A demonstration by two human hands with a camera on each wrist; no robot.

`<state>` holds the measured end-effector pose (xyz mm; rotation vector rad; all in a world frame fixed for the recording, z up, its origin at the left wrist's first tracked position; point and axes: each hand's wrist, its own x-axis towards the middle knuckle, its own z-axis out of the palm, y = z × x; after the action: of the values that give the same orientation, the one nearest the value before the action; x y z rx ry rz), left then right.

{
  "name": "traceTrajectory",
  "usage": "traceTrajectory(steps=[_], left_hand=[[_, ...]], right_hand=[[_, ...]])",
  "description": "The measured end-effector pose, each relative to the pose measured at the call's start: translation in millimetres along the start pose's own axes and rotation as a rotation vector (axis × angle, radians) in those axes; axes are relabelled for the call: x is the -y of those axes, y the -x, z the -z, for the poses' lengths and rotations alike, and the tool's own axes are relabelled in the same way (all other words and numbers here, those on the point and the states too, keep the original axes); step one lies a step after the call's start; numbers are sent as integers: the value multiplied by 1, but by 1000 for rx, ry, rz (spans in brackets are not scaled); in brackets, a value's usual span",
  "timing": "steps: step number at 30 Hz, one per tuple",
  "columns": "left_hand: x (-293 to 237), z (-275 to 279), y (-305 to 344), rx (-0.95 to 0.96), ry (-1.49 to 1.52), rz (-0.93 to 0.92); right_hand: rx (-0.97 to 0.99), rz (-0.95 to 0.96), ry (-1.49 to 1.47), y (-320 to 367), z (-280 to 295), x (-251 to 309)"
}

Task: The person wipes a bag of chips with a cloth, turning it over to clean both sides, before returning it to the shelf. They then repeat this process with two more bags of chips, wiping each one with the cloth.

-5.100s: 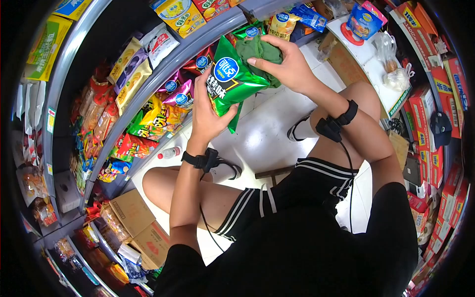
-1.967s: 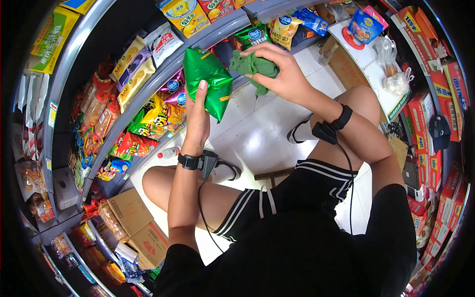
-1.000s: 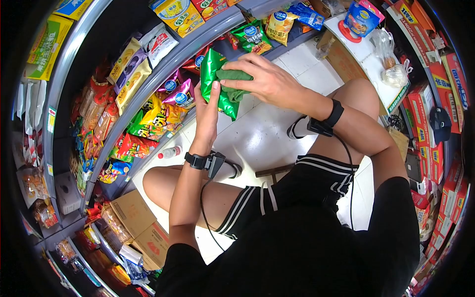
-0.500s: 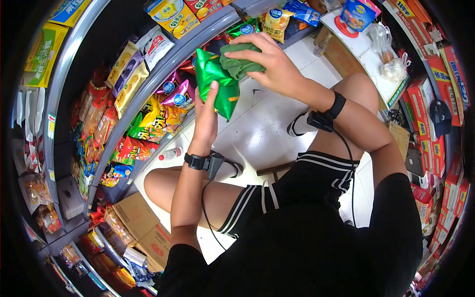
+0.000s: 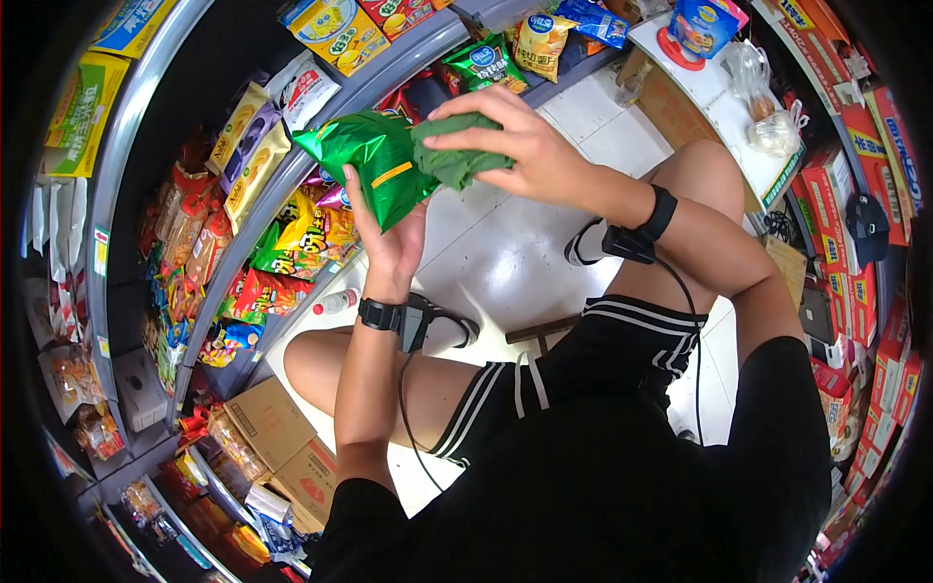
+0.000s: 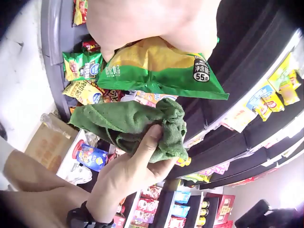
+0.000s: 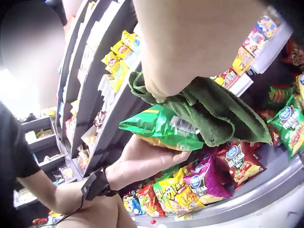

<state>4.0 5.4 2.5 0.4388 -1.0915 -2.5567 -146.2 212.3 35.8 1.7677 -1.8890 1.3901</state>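
A shiny green bag of chips [image 5: 360,155] rests in my left hand [image 5: 394,243], with the thumb bent over its near side. Its plain back faces up in the head view; a barcode shows in the right wrist view. My right hand [image 5: 544,160] pinches a crumpled dark green cloth [image 5: 462,155] between thumb and fingers. The cloth lies right at the bag's right end in the head view. In the left wrist view, the cloth [image 6: 128,121] hangs bunched below the bag's yellow and green side [image 6: 156,71].
A curved shelf on the left bears several snack bags, including yellow ones [image 5: 306,233] and another green chip bag [image 5: 486,63]. A bottle with a red cap [image 5: 335,301] lies on the tiled floor [image 5: 496,253]. Cardboard boxes [image 5: 262,418] stand at lower left, a white counter [image 5: 700,97] at upper right.
The bag has turned from label side to back, then swung left and tilted flatter in my left hand. My right hand has passed the cloth against it, lifted away and come back to its edge.
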Motion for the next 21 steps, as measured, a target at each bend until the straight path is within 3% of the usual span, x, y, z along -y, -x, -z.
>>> traceTrajectory(steps=[9, 12, 14, 17, 21], left_hand=[[1, -1, 1, -28, 54, -36], [2, 3, -2, -64, 55, -76], [2, 3, -2, -84, 43, -96], [11, 15, -6, -83, -8, -80], [21, 22, -10, -127, -93, -28]], right_hand=[[116, -43, -39, 6, -11, 0], [193, -181, -26, 15, -14, -7], [310, -397, -34, 22, -16, -15], [438, -510, 38, 34, -19, -30], [402, -618, -6, 46, -33, -48]])
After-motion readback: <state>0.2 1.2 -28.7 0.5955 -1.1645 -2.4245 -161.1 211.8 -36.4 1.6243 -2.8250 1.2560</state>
